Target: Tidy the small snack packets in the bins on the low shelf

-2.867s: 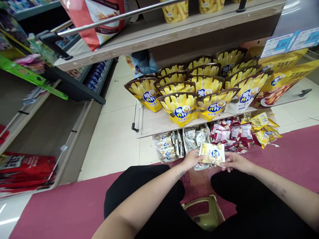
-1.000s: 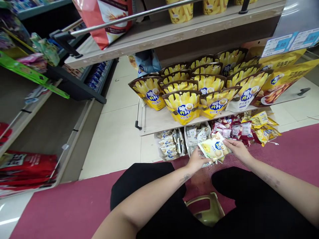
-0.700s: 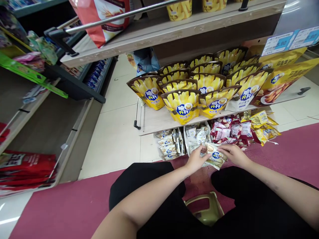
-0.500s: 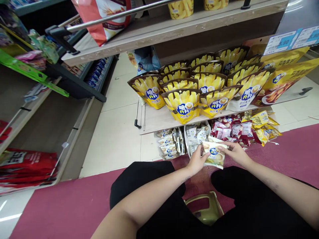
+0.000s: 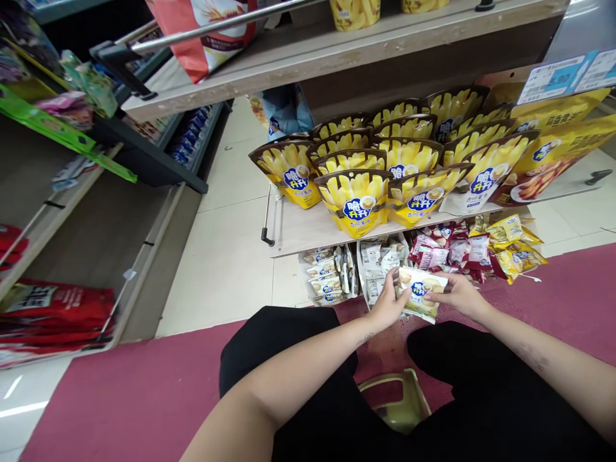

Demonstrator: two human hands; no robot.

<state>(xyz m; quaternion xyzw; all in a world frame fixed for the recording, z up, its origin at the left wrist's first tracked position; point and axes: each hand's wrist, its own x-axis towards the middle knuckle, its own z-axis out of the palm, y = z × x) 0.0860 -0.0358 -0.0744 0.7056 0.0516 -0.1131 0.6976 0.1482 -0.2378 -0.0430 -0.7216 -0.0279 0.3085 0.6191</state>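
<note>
Between both hands I hold a small white and cream snack packet (image 5: 419,294) with a blue logo, its front facing up. My left hand (image 5: 389,300) grips its left edge, thumb on the front. On the right edge, my right hand (image 5: 457,295) pinches it with the thumb across the front. Just beyond the packet lies a box of pale snack packets (image 5: 380,256), partly covered by my left hand and the packet. To its left sits a neat row of similar white packets (image 5: 327,282). Dark red packets (image 5: 452,247) and yellow packets (image 5: 517,247) lie loose to the right.
Above the low packets, a shelf (image 5: 308,240) bears several standing yellow pouches (image 5: 359,202). A higher shelf (image 5: 346,61) has a metal rail (image 5: 231,25) and a red bag (image 5: 192,51). A yellowish stool (image 5: 404,398) stands between my knees. Another shelf unit (image 5: 158,256) stands at left.
The packet and both hands have shifted slightly right. The packet is a little more turned and spread between my fingers. The view has moved slightly.
</note>
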